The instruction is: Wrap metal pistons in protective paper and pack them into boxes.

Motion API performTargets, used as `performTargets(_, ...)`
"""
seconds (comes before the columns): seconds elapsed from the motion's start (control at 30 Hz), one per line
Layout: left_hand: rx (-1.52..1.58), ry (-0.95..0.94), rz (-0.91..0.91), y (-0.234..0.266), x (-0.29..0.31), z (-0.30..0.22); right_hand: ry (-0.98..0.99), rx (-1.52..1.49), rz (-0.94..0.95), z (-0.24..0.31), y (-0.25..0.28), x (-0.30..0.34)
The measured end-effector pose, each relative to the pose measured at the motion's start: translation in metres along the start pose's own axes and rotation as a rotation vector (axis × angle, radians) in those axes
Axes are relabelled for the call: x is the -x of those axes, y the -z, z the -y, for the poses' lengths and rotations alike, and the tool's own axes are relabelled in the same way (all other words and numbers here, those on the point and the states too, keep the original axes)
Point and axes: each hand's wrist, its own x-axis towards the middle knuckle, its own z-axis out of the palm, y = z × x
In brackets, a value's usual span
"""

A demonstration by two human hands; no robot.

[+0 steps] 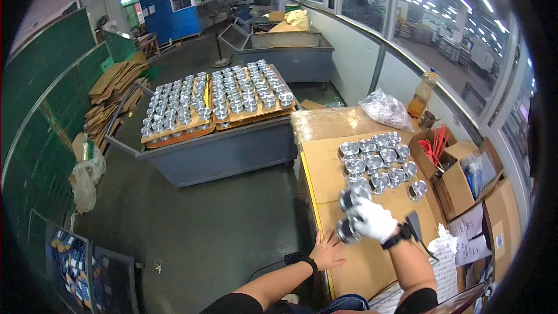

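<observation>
Since you've got so much metal around you, start big: that grey cart (232, 154) ahead and to your left carries boards covered in rows of silver pieces (236, 106). Your workbench (363, 267) is next, topped with brown cardboard. Along its right side there's an open carton (455, 193) with some red strips (433, 149) poking up near it, and a clear plastic bag (386, 110) slumped at the far end by a bottle (422, 96) of amber liquid.

Your right hand (375, 221), in a white glove, has its fingers closed on a couple of metal parts (348, 231) just above the near half of the cardboard, though blur hides the exact grip. Your left hand (328, 251) is bare, fingers spread, resting by the bench's left edge just beside them.

Looks-wise, the parts are short, round and silvery, with dark shading on the sides. Just beyond sits a cluster of matching bench pieces (374, 161), super shiny, in loose rows, with one (417, 190) off at the right.
</observation>
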Motion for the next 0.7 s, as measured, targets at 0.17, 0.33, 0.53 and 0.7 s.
performTargets(0.17,-0.043,-0.018,-0.17,0.004,-0.002,-0.001,-0.31,0.08,0.12,-0.033,-0.017,0.105)
performTargets(0.33,-0.092,-0.003,-0.153,0.003,0.002,-0.008,-0.614,0.199,0.186,-0.056,-0.078,0.162)
performTargets(0.53,-0.114,0.005,-0.146,0.001,0.009,-0.013,-0.689,0.003,-0.146,0.007,-0.068,0.207)
performTargets(0.7,-0.14,0.022,-0.018,0.002,0.006,-0.004,-0.913,-0.319,-0.281,0.064,-0.061,0.292)
